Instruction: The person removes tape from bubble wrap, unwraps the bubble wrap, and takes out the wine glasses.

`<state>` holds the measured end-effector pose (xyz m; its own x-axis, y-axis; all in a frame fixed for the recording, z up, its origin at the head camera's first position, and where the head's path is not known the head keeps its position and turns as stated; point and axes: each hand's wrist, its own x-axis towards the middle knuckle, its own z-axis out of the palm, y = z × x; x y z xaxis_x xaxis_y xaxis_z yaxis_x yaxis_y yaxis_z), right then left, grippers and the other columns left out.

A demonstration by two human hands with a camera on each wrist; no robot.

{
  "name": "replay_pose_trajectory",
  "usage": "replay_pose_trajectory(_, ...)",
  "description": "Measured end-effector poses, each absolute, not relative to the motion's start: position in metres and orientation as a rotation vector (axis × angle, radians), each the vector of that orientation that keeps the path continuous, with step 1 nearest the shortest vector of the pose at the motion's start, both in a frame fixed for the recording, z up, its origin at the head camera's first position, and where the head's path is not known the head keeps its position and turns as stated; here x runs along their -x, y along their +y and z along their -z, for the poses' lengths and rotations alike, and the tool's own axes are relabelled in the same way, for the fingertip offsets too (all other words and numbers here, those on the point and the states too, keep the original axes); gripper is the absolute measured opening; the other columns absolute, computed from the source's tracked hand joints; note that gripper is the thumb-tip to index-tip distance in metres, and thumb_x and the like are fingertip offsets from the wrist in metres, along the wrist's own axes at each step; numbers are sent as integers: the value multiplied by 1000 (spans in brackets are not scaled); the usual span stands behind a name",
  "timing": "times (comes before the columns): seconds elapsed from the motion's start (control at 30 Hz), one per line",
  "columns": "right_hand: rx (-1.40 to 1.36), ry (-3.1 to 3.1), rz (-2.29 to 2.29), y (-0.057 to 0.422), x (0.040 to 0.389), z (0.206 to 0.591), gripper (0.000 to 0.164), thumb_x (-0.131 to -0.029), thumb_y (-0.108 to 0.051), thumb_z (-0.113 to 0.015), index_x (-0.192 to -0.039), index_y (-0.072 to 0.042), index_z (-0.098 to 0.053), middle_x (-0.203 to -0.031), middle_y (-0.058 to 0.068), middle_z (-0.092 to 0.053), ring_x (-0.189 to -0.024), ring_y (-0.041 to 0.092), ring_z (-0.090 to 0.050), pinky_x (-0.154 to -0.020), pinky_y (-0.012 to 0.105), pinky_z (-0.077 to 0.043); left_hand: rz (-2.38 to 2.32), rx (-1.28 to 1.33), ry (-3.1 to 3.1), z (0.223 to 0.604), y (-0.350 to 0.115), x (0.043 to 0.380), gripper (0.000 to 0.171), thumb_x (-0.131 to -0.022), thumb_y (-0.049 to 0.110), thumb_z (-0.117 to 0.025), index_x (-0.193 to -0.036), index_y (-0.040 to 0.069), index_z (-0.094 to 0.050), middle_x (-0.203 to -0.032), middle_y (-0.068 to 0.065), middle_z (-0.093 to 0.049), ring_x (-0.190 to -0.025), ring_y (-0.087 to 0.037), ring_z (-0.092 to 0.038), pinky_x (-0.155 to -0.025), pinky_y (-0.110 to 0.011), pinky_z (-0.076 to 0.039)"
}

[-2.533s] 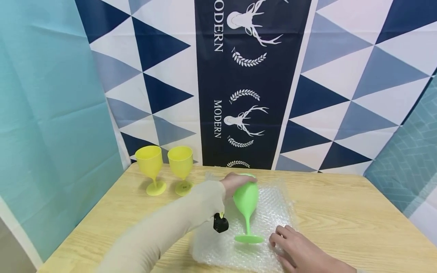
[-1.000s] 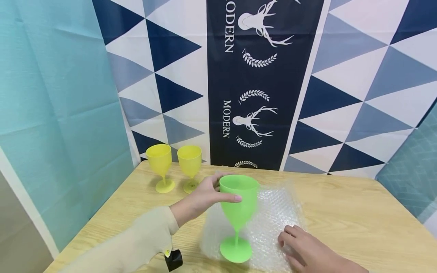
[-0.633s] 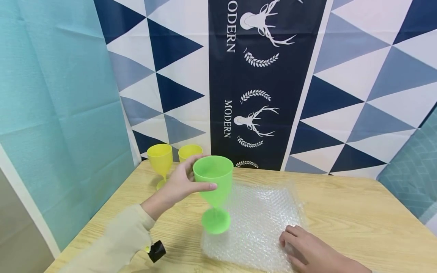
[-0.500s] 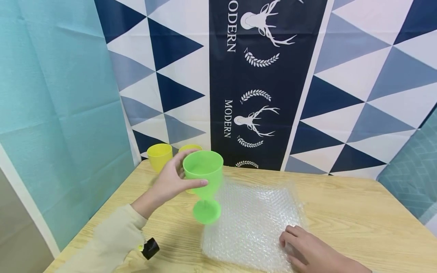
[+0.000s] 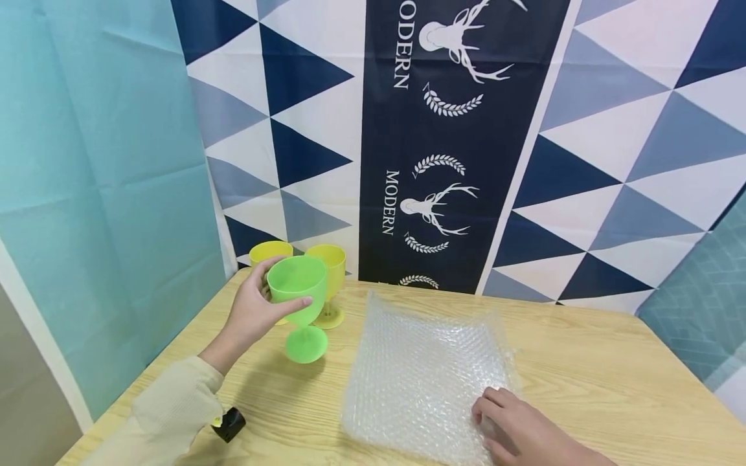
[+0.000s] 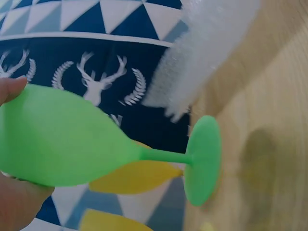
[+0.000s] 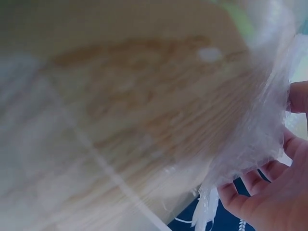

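My left hand (image 5: 247, 314) grips a light green plastic goblet (image 5: 315, 288) by its bowl, thumb on the near side and fingers round the far side. The goblet is nearly upright, its round foot over the left part of the table, with a shadow nearby. In the left wrist view, the goblet's bowl (image 6: 62, 139), thin stem and foot show in full length. My right hand (image 5: 521, 424) rests at the right edge of a bubble wrap sheet (image 5: 425, 382), its fingers loosely bent. In the right wrist view, those fingertips touch the wrap's border (image 7: 245, 149).
Two yellow goblets stand at the back left: one yellow goblet (image 5: 332, 272) just behind the green one, the other yellow goblet (image 5: 271, 248) mostly hidden by my left hand. A wooden table (image 5: 583, 362) lies underneath, with a patterned cloth (image 5: 315, 149) hanging behind it.
My left hand has lifted the green goblet off the bubble wrap, turned it from foot-nearest to upright, and carried it left towards the yellow goblets. The right hand has stayed at the wrap.
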<state>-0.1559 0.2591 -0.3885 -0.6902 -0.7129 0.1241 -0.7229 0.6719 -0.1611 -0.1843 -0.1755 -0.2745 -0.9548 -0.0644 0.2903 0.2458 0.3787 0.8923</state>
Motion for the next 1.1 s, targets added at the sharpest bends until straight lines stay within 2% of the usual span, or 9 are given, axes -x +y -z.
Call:
replay_pose_trajectory(0.17,-1168,-2886,-321,257,155,389,24,-84,-34,-70,-103,-34,-57,-100,-20,-52,-85,-6,-42,-72,23,-51,1581,35,-2361,290,-182,194,85,-77,21,-80,-146,11,-31,-140,-13,-45,-132,-31,-46,-108,-47,-43)
replay_pose_trajectory(0.53,-1175,-2843,-334,258,155,393,25,-83,-31,-71,-102,-33,-56,-99,-21,-51,-84,-6,-40,-69,23,-49,1565,-106,-2340,314,-185,205,89,-77,23,-80,-147,10,-26,-144,-16,-42,-137,-33,-41,-115,-48,-35)
replay_pose_trajectory(0.83,-1072,-2982,-319,255,150,386,23,-84,-33,-70,-102,-35,-56,-101,-20,-52,-85,-6,-41,-72,23,-50,1508,-90,-2359,324,-191,209,91,-79,24,-79,-149,10,-23,-147,-18,-40,-137,-35,-40,-113,-50,-36)
replay_pose_trajectory(1.1,-966,-3067,-283,252,147,381,20,-86,-35,-67,-103,-36,-57,-104,-19,-51,-87,-5,-43,-78,26,-52,1446,-145,-2535,338,-201,207,109,-77,38,-79,-154,10,-8,-158,-19,-24,-146,-37,-23,-119,-57,-21)
